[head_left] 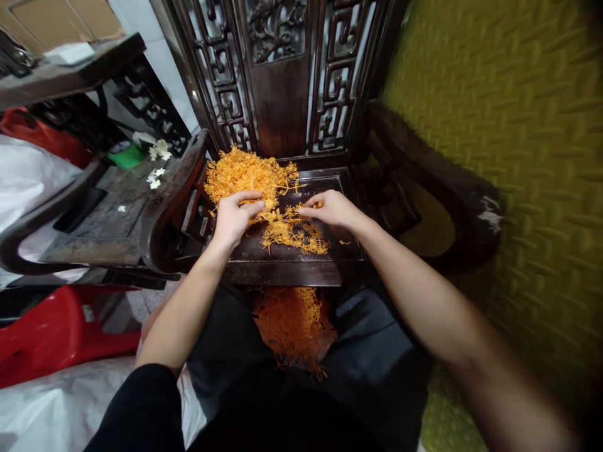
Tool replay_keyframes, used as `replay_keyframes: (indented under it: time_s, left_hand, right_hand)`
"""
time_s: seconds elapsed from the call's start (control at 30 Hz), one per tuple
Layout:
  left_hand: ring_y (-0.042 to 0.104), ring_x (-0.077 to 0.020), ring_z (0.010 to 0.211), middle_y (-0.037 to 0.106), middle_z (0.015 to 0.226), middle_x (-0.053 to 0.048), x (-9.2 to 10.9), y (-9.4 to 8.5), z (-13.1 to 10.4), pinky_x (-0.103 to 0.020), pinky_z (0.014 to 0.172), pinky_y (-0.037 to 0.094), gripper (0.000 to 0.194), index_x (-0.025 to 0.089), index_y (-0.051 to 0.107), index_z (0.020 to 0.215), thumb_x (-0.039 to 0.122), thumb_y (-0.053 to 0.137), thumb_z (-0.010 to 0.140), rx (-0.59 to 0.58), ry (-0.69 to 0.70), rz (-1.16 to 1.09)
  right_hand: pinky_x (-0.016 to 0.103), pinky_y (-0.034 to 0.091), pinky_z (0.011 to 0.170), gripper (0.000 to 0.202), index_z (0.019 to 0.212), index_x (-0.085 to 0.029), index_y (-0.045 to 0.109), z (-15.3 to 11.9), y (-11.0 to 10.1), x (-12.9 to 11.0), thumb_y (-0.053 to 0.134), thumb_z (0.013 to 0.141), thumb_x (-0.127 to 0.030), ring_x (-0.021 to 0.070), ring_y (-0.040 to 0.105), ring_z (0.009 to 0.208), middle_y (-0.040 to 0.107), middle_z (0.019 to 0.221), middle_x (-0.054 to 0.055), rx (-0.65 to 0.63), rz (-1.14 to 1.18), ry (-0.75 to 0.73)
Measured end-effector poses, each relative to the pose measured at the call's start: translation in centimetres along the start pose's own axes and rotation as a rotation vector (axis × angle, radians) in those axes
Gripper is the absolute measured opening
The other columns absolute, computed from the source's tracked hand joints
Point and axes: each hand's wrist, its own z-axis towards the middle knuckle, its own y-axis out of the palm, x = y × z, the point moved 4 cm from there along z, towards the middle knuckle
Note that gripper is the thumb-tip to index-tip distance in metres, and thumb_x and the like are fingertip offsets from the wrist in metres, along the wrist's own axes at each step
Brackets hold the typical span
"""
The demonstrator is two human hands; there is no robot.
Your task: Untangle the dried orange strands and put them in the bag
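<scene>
A large heap of orange stringy pieces (245, 172) lies on the dark wooden chair seat (336, 185), toward its back left. In front of it spreads a smaller, looser orange clump (294, 233). My left hand (235, 216) is at the front edge of the heap, thumb and fingers closed on some orange strands. My right hand (330, 208) is pinched beside the right side of the loose clump, with a bit of orange at its fingertips. More orange strands (296, 323) hang or lie below the seat, between the legs.
The carved chair back (280, 100) rises behind the seat, with curved armrests on both sides. A second wooden chair (108, 220) at the left bears white pieces and a green object (127, 155). A red plastic stool (61, 326) stands lower left; yellow-green woven matting (509, 157) is at right.
</scene>
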Motion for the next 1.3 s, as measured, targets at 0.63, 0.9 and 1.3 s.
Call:
replay_keyframes:
  time_s: [0.63, 0.9, 1.3]
  left_hand:
    - [0.056, -0.0096, 0.045, 0.064, 0.059, -0.001, 1.9, -0.5, -0.7, -0.022, 0.044, 0.042, 0.017, 0.01, 0.067, 0.069, -0.001, 0.074, 0.059, 0.032, -0.049, -0.173]
    - [0.064, -0.009, 0.063, 0.067, 0.072, -0.003, 1.3, 0.1, -0.2, -0.019, 0.058, 0.053, 0.021, 0.01, 0.065, 0.075, -0.001, 0.077, 0.062, -0.049, -0.27, -0.543]
    - [0.068, -0.0118, 0.076, 0.071, 0.09, -0.004, 1.4, 1.9, -1.3, -0.027, 0.073, 0.059, 0.037, 0.012, 0.071, 0.096, 0.013, 0.088, 0.063, -0.206, -0.322, -0.446]
  right_hand:
    - [0.019, 0.024, 0.035, 0.033, 0.076, -0.016, 0.062, -0.8, -4.0, 0.1, 0.067, 0.089, -0.046, 0.0054, 0.039, 0.038, 0.051, 0.054, -0.004, 0.774, 0.939, 0.175]
    - [0.022, 0.034, 0.04, 0.045, 0.12, -0.014, 0.072, -2.7, -1.4, -2.5, 0.075, 0.084, -0.04, 0.007, 0.05, 0.045, 0.068, 0.075, 0.002, 0.147, 0.796, -0.03]
    - [0.022, 0.029, 0.042, 0.051, 0.114, -0.017, 0.072, -1.5, 1.7, -6.3, 0.07, 0.085, -0.058, 0.0087, 0.043, 0.041, 0.054, 0.052, -0.005, -0.079, 0.741, -0.122]
